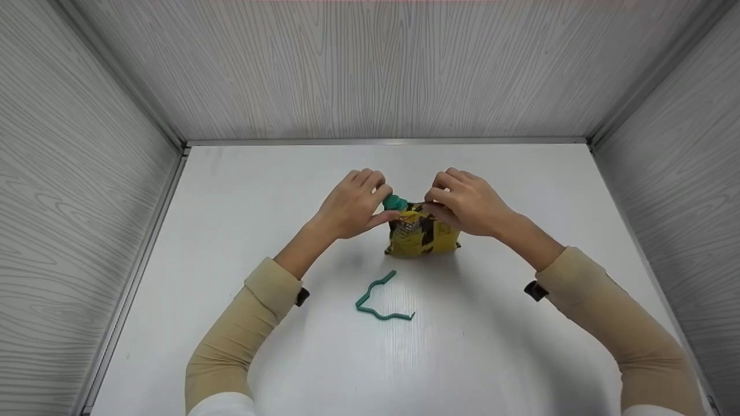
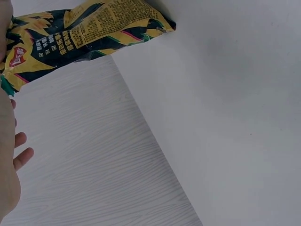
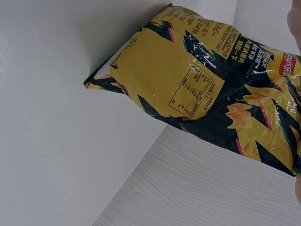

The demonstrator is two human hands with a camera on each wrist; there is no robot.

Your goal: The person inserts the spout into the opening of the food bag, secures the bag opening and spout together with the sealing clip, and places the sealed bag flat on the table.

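At the centre of the frame, a yellow-and-black snack bag (image 1: pixel 423 234) stands on the white tabletop (image 1: pixel 520 346). The left hand (image 1: pixel 352 203) pinches a green clip (image 1: pixel 395 202) at the bag's top with curled fingers, while the right hand (image 1: pixel 465 202) pinches the top edge beside it. A second green clip (image 1: pixel 381 299) lies open just below the bag.

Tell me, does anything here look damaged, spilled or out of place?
Nothing is spilled or torn. Both hands, left and right, hold the crinkled yellow-and-black snack bag at its top, beside a green clip. A second green plastic clip lies loose on the white table.
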